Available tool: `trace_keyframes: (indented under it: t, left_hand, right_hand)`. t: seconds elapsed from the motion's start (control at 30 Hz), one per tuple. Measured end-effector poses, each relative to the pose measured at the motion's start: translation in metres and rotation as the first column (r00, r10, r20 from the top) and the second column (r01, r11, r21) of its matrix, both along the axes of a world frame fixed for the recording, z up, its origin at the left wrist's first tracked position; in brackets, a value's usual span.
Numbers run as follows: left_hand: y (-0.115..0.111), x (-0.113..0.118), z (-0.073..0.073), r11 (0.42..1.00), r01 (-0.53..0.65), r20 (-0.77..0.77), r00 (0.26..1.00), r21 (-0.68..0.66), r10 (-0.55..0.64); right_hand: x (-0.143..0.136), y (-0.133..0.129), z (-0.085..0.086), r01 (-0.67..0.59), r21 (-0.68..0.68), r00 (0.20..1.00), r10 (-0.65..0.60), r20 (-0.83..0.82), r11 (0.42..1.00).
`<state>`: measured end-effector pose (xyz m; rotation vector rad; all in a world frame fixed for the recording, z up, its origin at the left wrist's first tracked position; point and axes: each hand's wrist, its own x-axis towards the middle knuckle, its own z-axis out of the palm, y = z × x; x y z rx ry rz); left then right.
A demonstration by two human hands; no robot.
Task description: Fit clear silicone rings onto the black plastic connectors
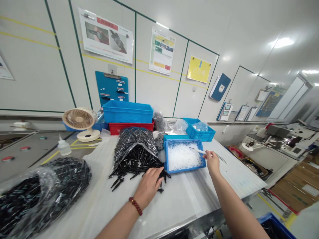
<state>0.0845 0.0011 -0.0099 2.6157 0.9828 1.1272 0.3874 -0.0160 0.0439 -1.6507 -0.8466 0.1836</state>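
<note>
My left hand (pixel 149 186), with a beaded bracelet on its wrist, reaches over the near edge of a pile of black parts (pixel 134 159) that spills from a clear plastic bag. Whether its fingers pinch one of the parts cannot be made out. My right hand (pixel 211 161) is closed on a slim white tool (pixel 199 150) with a thin metal tip. That tip points left, over small white translucent pieces (pixel 183 157) in a blue tray (pixel 185 172). A thin metal rod (pixel 222 159) lies right of my right hand.
A second bag of black parts (pixel 62 182) lies at the left. Behind stand a beige fan (pixel 81 119), a squeeze bottle (pixel 64 147), a blue bin (pixel 128 113) on a red bin (pixel 113 128), and another blue bin (pixel 203 134). The white table's (pixel 239 169) edge runs at the right.
</note>
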Motion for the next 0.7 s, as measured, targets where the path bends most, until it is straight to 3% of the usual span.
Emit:
trace_keyframes:
  t: [0.23,0.43,0.7]
  left_hand:
    - [0.001,0.000,-0.001,1.000,0.001,0.005,1.000,-0.008,-0.001]
    - [0.002,0.000,-0.003,1.000,0.003,0.005,1.000,-0.018,-0.003]
    - [0.002,0.001,-0.004,0.999,0.018,0.039,0.999,-0.041,-0.017]
  right_hand:
    - [-0.003,0.007,-0.004,-0.014,0.024,0.998,0.015,-0.063,1.000]
    - [-0.003,0.009,-0.003,-0.023,0.069,0.975,0.038,-0.217,0.997]
    - [0.001,-0.009,0.007,-0.098,0.104,0.926,0.129,-0.354,0.990]
